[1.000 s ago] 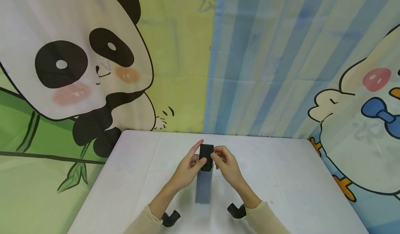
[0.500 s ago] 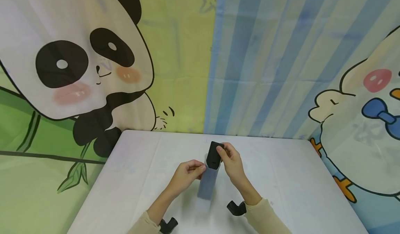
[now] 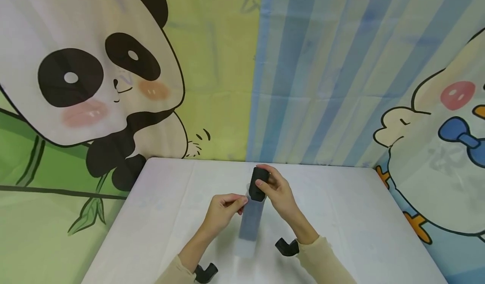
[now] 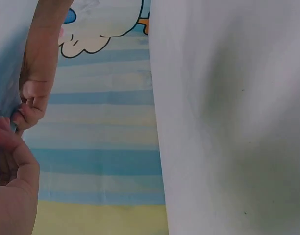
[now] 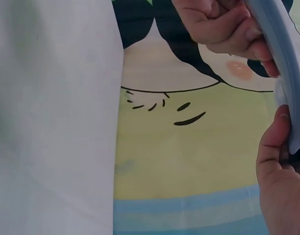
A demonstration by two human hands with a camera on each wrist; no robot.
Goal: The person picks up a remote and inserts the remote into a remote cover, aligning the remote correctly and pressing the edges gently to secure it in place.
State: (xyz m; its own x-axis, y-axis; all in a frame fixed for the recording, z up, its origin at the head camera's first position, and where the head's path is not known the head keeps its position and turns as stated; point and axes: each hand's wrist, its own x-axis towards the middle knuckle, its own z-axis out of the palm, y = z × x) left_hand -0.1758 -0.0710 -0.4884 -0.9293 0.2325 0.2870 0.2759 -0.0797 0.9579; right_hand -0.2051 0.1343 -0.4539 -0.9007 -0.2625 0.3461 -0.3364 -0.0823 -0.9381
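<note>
In the head view, a small black rectangular block stands over the top end of a long, translucent bluish pouch. My right hand grips the block from its right side. With thumb and fingers my left hand pinches the upper left edge of the pouch. The right wrist view has the pouch slightly bowed between both hands, with only a dark sliver of the block near the right fingers. Whether the block's lower end is inside the pouch, I cannot tell.
Below the hands is a white tabletop. A black curved piece shows by the left wrist and another black curved piece by the right wrist. Behind the table hangs a printed cloth with cartoon animals.
My left hand has left the block and now pinches the pouch's edge. In my right hand the block has shifted right, tilted, then come nearly upright and slightly higher.
</note>
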